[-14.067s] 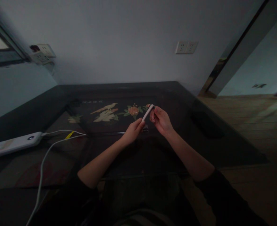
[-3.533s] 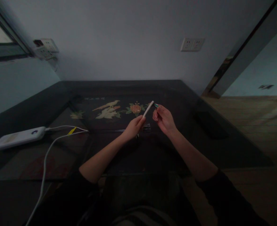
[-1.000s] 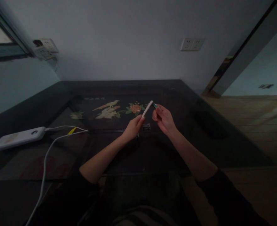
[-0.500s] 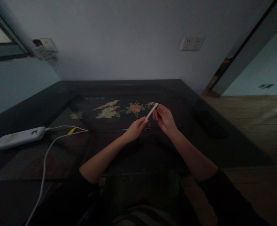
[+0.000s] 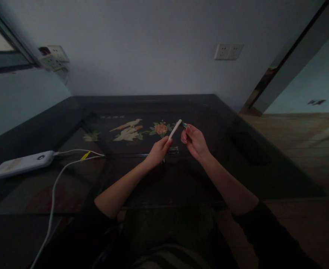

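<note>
My left hand (image 5: 158, 151) pinches the lower end of a slim white stick-like object (image 5: 175, 129), which points up and to the right. My right hand (image 5: 195, 142) is just right of the stick's upper tip, fingers closed on a small teal piece (image 5: 184, 124). The teal piece and the white tip sit a short gap apart. Both hands hover over the dark glass table (image 5: 142, 175), above its painted bird and flower inlay (image 5: 137, 130).
A white power bank (image 5: 21, 163) lies at the table's left with white cables (image 5: 55, 183) running toward me and a yellow tag. A small clear object (image 5: 174, 150) rests on the glass below my hands. Wall sockets (image 5: 228, 51) are behind; wooden floor lies right.
Half a second ago the white stick's tip met the teal piece at my right fingers; now the stick has swung back left and up, leaving a small gap.
</note>
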`<state>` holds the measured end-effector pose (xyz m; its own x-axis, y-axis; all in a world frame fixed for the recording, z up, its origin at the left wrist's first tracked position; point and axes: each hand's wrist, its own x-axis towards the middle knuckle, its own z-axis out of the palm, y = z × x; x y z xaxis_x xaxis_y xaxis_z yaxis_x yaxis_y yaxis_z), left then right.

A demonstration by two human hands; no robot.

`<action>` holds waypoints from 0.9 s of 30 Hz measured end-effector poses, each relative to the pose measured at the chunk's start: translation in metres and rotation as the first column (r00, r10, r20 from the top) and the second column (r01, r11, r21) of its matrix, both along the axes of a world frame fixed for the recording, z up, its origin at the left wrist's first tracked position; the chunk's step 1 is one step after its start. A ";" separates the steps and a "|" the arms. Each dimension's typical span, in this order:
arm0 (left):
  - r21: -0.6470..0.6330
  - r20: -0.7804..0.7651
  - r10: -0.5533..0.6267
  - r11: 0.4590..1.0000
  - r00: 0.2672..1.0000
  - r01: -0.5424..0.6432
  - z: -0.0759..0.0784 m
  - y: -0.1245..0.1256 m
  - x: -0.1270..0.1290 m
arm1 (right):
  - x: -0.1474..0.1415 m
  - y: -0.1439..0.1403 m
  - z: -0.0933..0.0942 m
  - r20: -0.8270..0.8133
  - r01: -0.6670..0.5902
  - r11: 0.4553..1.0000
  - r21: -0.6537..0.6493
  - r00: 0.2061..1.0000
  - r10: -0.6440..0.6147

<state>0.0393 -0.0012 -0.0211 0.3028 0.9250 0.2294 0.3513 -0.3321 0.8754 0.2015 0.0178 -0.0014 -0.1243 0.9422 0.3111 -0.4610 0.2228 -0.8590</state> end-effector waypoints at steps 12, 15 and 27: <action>-0.024 -0.006 -0.046 0.999 0.999 0.046 0.005 -0.010 0.005 | 0.001 0.002 -0.001 0.045 0.024 1.000 0.010 0.999 -0.024; -0.016 0.000 -0.080 0.997 0.997 0.080 0.005 -0.013 0.007 | 0.001 0.000 0.000 0.030 0.028 1.000 -0.007 0.999 -0.028; -0.020 0.017 -0.036 0.999 0.999 0.037 0.002 -0.004 0.002 | 0.001 0.001 -0.001 0.005 -0.003 1.000 0.016 1.000 0.003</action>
